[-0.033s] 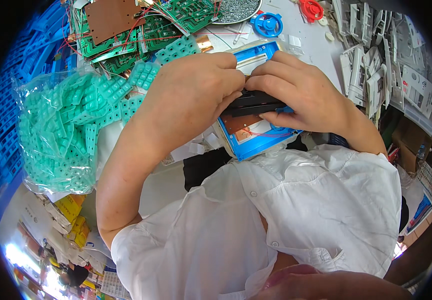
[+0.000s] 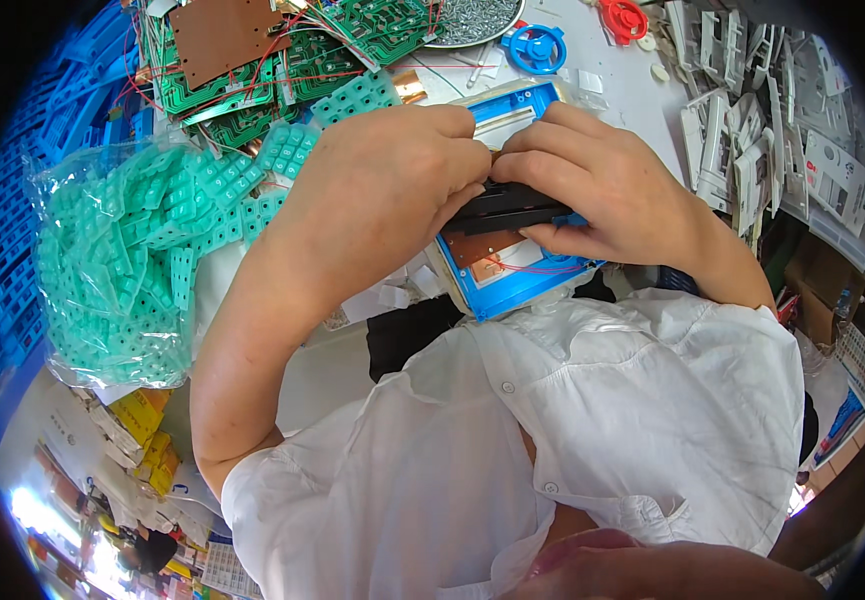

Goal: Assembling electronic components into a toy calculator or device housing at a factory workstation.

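Observation:
A blue plastic housing lies in front of me, with a brown circuit board and thin red wires inside its near half. Over the housing is a long black plastic part. My right hand grips this part, its thumb on the near side and its fingers curled over the far side. My left hand is closed in a pinch at the part's far left; whatever its fingertips hold is hidden. The fingertips of both hands nearly meet above the housing.
Green rubber keypads fill a clear bag at left. Green circuit boards with red wires are stacked behind, beside a bowl of screws. Blue and red plastic rings lie farther back. White plastic casings are piled at right.

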